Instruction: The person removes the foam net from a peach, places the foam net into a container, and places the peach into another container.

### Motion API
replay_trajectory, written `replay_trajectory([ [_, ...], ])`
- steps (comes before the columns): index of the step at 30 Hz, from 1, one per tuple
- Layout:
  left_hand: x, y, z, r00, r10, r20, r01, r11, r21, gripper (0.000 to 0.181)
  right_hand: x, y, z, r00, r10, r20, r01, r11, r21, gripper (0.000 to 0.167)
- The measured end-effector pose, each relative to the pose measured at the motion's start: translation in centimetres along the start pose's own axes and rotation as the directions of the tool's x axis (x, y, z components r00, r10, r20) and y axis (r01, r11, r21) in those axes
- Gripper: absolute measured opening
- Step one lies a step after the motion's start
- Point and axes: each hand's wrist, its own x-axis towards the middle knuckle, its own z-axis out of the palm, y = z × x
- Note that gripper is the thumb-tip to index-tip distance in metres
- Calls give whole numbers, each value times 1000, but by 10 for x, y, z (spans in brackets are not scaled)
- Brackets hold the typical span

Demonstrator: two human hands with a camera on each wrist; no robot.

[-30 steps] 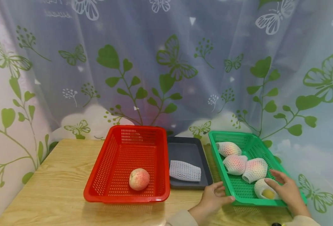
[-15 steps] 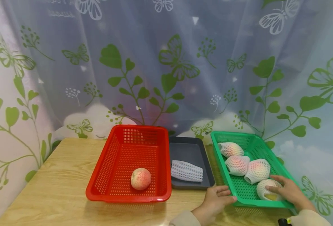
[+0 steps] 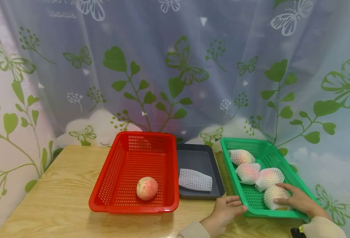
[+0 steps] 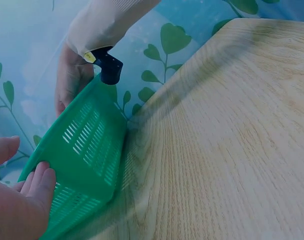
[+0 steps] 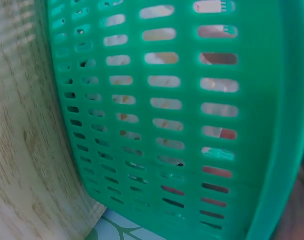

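My right hand (image 3: 298, 200) is on a yellowish round fruit in a white foam net (image 3: 271, 197), in the near right corner of the green basket (image 3: 295, 177). Its thumb and forefinger curve over the fruit from the right. My left hand (image 3: 224, 211) is at the basket's near left corner. In the left wrist view its fingers (image 4: 39, 182) touch the outer wall, while the straight thumb extends over the rim's inner side. Three more netted fruits, pinkish yellow, lie farther back, including one netted fruit (image 3: 247, 173). The basket wall (image 5: 257, 100) hides most in the right wrist view.
A red basket (image 3: 93, 198) with a bare peach (image 3: 147, 188) stands on the left of the wooden table (image 3: 59, 185). Between the baskets lies a dark grey tray (image 3: 195, 155) bearing an empty white foam net (image 3: 195, 180). A printed curtain (image 3: 151, 33) hangs behind.
My right hand has come down onto the near fruit and shifted it slightly left, turning it so less yellow shows. The left hand has closed in on the basket corner.
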Motion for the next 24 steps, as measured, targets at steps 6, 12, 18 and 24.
replay_trajectory([
  [6, 1, 0, 1, 1000, 11, -12, -11, 999, -33, 36, 3, -3, 1, 999, -2, 41, 1, 1000, 25, 83],
  [12, 2, -1, 4, 999, 23, -40, -25, 998, -62, 35, 8, 0, 2, 998, 5, 69, -7, 1000, 25, 84],
  [18, 2, -4, 8, 996, 55, -76, -60, 996, -62, 35, 8, 0, 3, 998, 6, 66, -7, 1000, 29, 85],
  [24, 3, -7, 10, 992, 76, -100, -84, 993, -77, 36, 6, 0, 5, 999, -5, 48, 2, 999, 49, 84],
])
